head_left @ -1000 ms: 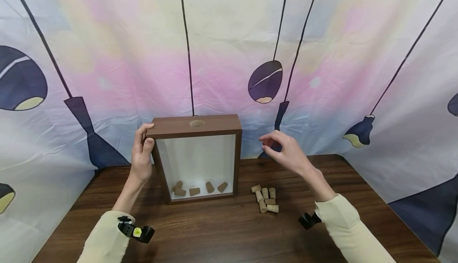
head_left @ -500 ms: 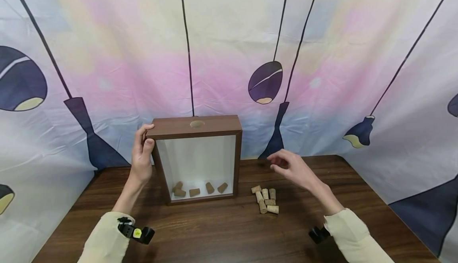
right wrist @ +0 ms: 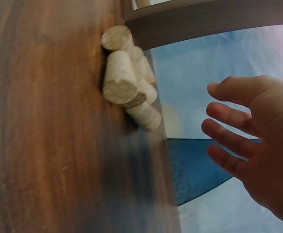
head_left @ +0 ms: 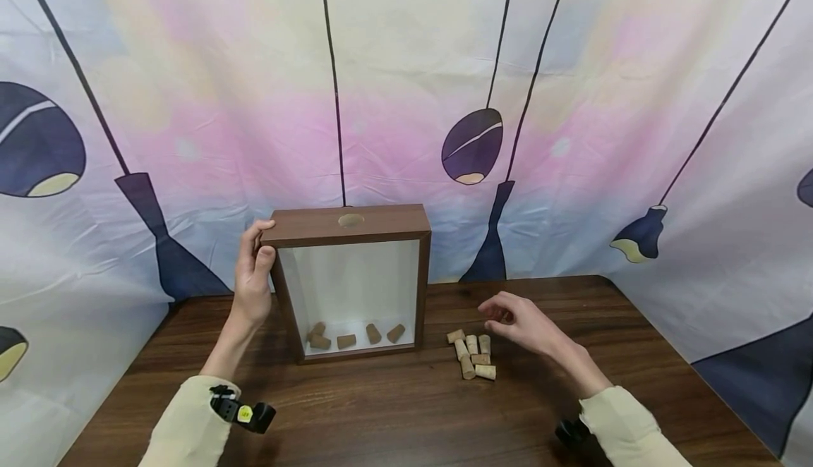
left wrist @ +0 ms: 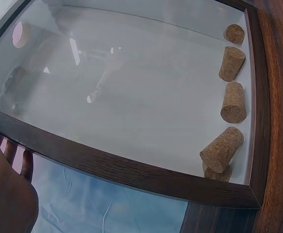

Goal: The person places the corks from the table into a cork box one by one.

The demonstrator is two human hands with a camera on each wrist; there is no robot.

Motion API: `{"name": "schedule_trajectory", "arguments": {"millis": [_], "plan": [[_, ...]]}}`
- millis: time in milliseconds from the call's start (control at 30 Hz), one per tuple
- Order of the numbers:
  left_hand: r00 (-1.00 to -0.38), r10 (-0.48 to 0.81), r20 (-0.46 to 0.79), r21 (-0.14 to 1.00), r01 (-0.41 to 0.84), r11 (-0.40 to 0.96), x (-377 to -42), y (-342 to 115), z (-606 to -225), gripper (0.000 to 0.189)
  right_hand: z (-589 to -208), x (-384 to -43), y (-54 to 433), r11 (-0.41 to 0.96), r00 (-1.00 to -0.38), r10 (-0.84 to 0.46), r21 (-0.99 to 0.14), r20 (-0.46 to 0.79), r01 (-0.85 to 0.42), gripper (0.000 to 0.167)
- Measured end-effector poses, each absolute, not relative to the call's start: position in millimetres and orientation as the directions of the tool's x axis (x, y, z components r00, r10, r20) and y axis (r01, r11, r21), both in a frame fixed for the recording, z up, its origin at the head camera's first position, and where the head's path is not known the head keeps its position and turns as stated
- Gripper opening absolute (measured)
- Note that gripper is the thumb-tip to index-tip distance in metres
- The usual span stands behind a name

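A brown wooden shadow box frame point(head_left: 346, 226) with a clear front and a round hole point(head_left: 351, 220) in its top stands upright on the table. My left hand point(head_left: 253, 276) grips its upper left edge, thumb on the front and fingers behind. Several corks point(left wrist: 233, 102) lie along the bottom inside the frame. To the right of it, a small pile of loose corks point(head_left: 468, 366) rests on the tabletop. Just above and to the right of that pile hangs my right hand point(head_left: 522, 322), fingers loosely bent and holding nothing; the right wrist view shows it apart from the corks point(right wrist: 120, 77).
The dark wood table point(head_left: 381, 417) ends at a patterned cloth backdrop point(head_left: 406, 100) close behind the frame. Cream sleeves and black wrist cameras point(head_left: 254, 416) are on both arms.
My right hand has come down from beside the frame's upper right to near the loose corks. The left hand and the frame stay where they were.
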State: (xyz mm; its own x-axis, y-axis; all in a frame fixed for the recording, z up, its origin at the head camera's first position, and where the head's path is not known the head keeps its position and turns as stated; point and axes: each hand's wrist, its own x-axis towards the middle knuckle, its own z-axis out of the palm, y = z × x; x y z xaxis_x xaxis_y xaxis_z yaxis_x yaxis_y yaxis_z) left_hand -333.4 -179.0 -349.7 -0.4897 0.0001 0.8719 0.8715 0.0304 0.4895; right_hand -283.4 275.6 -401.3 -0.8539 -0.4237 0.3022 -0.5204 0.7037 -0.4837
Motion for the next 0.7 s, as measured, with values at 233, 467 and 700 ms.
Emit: {"name": "schedule_trajectory", "arguments": {"millis": [233,467,700], "plan": [[-0.486,0.001,0.874,0.486,0.874,0.019,-333,-178,-349,0.044,-416,-285,283,0.705,-0.862,-0.461,-0.503,0.212,-0.5,0.028],[-0.48,0.0,0.877,0.48,0.877,0.026,-334,-178,-348,0.045,-426,-286,289,0.7,-0.849,-0.509,-0.505,0.142,-0.505,0.033],[-0.486,-0.002,0.874,0.486,0.874,0.023,-333,-179,-349,0.045,-433,-289,293,0.688,-0.835,-0.537,-0.511,0.119,-0.515,0.035]]}}
